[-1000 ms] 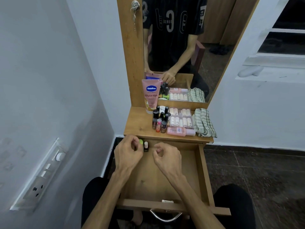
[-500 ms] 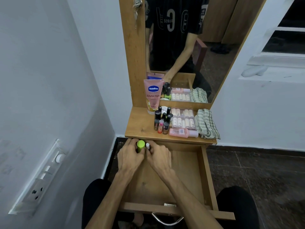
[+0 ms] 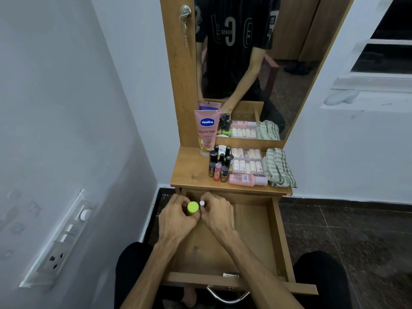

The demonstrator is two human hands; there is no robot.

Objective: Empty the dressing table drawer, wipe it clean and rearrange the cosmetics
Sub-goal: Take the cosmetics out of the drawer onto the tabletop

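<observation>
Hands grip bottles at drawer's back-left corner.

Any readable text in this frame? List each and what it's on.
"Vaseline" – blue logo on the pink tube leaning against the mirror frame.
"Gluta-Hya" – same tube, below the logo.
"10X" – near the tube's bottom; finer print there is blurred.
Shirt lettering reflected in the mirror: mirrored, not legible as words.
Pink bottle lying on its side: label too small.
Small bottles: labels unreadable.
</observation>
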